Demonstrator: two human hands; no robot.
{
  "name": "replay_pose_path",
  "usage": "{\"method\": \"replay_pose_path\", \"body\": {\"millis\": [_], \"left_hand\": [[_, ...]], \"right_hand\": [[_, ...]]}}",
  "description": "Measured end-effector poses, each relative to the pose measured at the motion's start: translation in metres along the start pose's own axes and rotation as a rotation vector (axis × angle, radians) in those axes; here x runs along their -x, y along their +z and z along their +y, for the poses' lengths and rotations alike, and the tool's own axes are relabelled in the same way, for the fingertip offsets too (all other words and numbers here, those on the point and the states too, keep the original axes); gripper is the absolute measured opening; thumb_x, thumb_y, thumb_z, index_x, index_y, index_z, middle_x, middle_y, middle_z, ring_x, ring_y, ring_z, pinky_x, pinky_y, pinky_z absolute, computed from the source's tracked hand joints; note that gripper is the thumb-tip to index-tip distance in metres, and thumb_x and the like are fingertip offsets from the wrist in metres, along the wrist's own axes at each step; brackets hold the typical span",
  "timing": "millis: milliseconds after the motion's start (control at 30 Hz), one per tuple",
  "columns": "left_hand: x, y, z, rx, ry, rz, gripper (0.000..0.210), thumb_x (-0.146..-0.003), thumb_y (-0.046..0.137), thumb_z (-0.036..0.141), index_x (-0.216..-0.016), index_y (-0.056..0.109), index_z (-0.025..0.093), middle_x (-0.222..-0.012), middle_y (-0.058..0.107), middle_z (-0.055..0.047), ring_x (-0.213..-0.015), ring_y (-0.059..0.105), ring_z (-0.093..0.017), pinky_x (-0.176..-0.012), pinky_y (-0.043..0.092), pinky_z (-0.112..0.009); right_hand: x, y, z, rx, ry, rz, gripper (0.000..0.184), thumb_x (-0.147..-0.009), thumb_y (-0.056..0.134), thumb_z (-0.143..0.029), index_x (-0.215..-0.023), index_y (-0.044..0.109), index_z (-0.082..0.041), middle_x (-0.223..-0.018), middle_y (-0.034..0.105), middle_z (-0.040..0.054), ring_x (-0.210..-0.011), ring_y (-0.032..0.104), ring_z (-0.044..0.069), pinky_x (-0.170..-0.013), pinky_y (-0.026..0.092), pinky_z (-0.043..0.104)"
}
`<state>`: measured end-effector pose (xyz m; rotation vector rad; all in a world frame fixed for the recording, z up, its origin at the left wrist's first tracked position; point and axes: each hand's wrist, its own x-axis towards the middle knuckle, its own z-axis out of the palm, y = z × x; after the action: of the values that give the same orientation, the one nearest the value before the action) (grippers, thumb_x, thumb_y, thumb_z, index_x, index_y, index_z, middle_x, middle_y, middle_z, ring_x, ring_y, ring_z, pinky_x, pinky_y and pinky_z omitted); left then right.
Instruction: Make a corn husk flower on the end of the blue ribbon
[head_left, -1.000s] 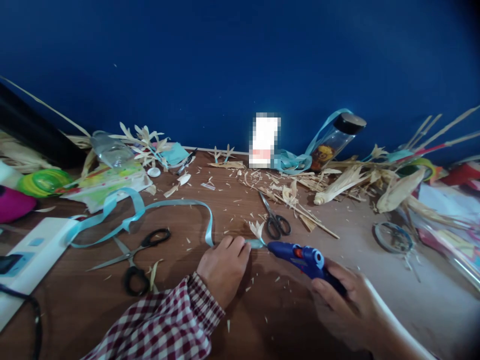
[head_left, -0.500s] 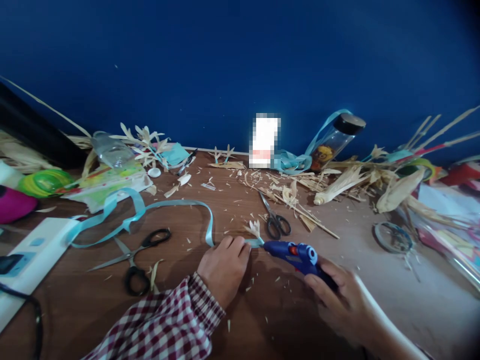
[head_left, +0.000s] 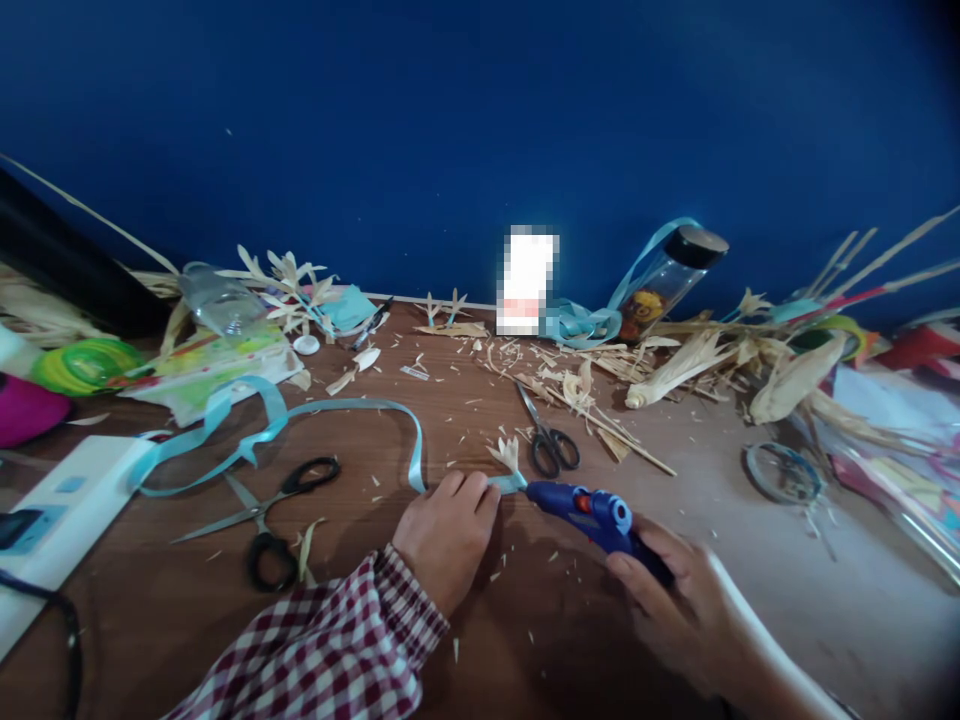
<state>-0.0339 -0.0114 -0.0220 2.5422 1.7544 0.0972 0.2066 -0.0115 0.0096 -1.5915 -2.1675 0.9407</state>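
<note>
My left hand (head_left: 448,535) rests on the brown table with its fingers closed on a light blue ribbon (head_left: 390,405). The ribbon's end comes out to the right of the fingers, at the base of a small pale husk flower (head_left: 506,455). My right hand (head_left: 667,590) is wrapped round the handle of a blue glue gun (head_left: 585,510). Its nozzle points left and meets the ribbon's end just below the flower; whether it touches is too small to tell. Just above the gun's nozzle lie small black-handled scissors (head_left: 553,450).
Larger open scissors (head_left: 262,520) lie left of my left hand, near a white power strip (head_left: 82,530). Husk scraps (head_left: 577,385) and a leaning jar (head_left: 664,285) are at the back. A roll of clear tape (head_left: 784,473) lies at right, and a blurred bright screen (head_left: 527,280) stands at the wall.
The glue gun has rolled and shifted very slightly in my right hand, its nozzle staying at the ribbon's end. My left hand keeps its place.
</note>
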Motion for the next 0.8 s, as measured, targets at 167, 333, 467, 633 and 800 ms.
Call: {"method": "replay_pose_path", "body": {"millis": [167,333,467,633,800], "left_hand": [[0.0,-0.001,-0.001,-0.014,-0.003,-0.019,0.023,-0.089,0.046,0.017,-0.108,0.057,0.02,-0.093,0.06,-0.003,-0.086,0.054,-0.019,-0.062,0.046,-0.029],[0.001,0.004,0.0,-0.024,-0.005,0.023,0.02,-0.091,0.043,0.02,-0.104,0.058,0.02,-0.091,0.06,-0.002,-0.083,0.054,-0.019,-0.06,0.045,-0.029],[0.0,0.004,0.001,-0.024,-0.038,0.046,0.021,-0.093,0.039,0.021,-0.101,0.059,0.02,-0.088,0.059,-0.003,-0.082,0.054,-0.018,-0.057,0.043,-0.029],[0.0,-0.001,0.001,-0.013,-0.004,0.008,0.022,-0.092,0.04,0.019,-0.104,0.058,0.019,-0.091,0.059,-0.004,-0.085,0.054,-0.02,-0.058,0.044,-0.03],[0.001,0.001,0.0,-0.012,-0.006,0.029,0.021,-0.091,0.045,0.019,-0.106,0.058,0.019,-0.089,0.058,-0.004,-0.085,0.054,-0.02,-0.059,0.045,-0.03]], "right_hand": [[0.006,-0.008,-0.003,-0.014,0.04,0.061,0.029,-0.087,0.044,-0.04,-0.09,0.061,-0.016,-0.054,0.053,-0.0023,-0.049,0.05,0.013,-0.046,0.04,0.022],[-0.002,-0.002,-0.012,-0.016,0.014,0.012,0.031,-0.087,0.046,-0.04,-0.098,0.06,-0.014,-0.057,0.057,-0.0015,-0.05,0.051,0.013,-0.047,0.042,0.022],[-0.008,0.003,-0.013,-0.018,-0.024,0.013,0.03,-0.087,0.047,-0.038,-0.1,0.06,-0.014,-0.062,0.06,0.0002,-0.054,0.053,0.014,-0.051,0.043,0.022],[-0.01,0.01,-0.006,-0.013,-0.047,0.035,0.027,-0.087,0.048,-0.036,-0.101,0.06,-0.015,-0.064,0.061,0.0002,-0.055,0.053,0.013,-0.051,0.042,0.021],[-0.01,0.009,-0.005,0.007,-0.041,0.053,0.03,-0.087,0.048,-0.038,-0.101,0.06,-0.015,-0.059,0.058,-0.0012,-0.051,0.051,0.013,-0.047,0.04,0.021]]}}
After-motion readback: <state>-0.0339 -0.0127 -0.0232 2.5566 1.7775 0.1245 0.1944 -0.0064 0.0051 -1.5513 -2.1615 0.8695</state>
